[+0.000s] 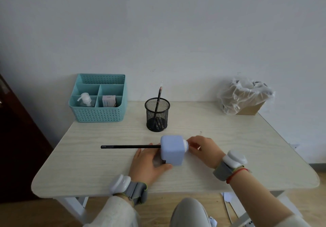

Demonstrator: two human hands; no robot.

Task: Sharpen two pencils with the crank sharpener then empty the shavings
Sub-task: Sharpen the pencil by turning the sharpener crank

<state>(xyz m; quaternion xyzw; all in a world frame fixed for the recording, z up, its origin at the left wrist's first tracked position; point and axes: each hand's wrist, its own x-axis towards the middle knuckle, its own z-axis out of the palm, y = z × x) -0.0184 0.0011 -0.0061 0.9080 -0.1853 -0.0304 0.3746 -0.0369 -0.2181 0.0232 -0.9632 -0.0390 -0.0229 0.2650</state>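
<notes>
Pale blue cube-shaped plastic crank sharpener [172, 151] sits mid-front on the light wood surface [88, 156]. Left hand [148, 165] grips its near side, thumb along the base. Long black pencil [130, 146] lies horizontal, its tip in the sharpener's left face. Right hand [202, 149] fingers pinch the crank [189, 145] – mostly hidden. A second pencil [159, 96] stands in the black mesh cup [157, 115] behind.

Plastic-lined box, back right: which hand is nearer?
Right. Right hand sits at the sharpener crank end, toward the plastic-lined box; left hand holds the sharpener's opposite side, farther away.
</notes>
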